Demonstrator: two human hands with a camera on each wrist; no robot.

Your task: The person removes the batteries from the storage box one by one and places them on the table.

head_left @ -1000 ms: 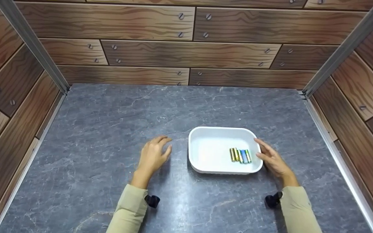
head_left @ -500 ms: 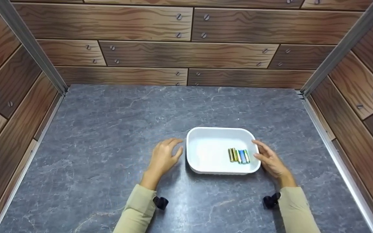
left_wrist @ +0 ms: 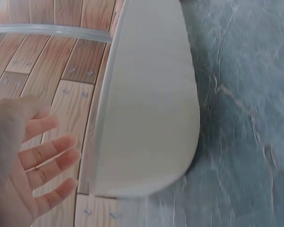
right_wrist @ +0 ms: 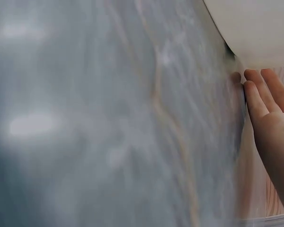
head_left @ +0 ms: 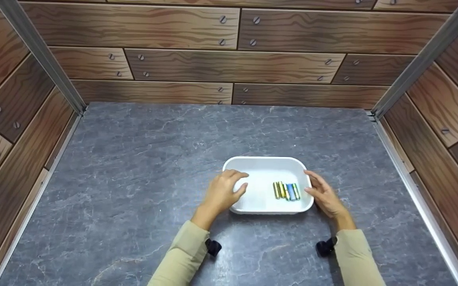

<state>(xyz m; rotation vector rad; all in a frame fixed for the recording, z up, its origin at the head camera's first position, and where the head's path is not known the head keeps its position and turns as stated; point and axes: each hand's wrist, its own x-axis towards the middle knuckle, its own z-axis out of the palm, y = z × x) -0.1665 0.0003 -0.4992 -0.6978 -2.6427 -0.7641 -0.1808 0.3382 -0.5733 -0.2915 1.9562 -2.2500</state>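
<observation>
Right hand [head_left: 326, 198] lies straight-fingered at white tub [head_left: 259, 198], probably to steady it. Left hand [head_left: 222, 190] is spread opposite; cylindrical batteries [head_left: 286, 191] lie between.

Plank-patterned panels [head_left: 181, 65] wall three sides of a grey, marble-look worktop [head_left: 153, 131]; metal posts [head_left: 422, 58] line far corners; reflected light [head_left: 224, 264] gleams.

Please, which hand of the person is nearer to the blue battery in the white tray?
Right. The right hand is at the right rim of the white tray, close to the blue battery; the left hand is over the opposite end, farther away.
</observation>
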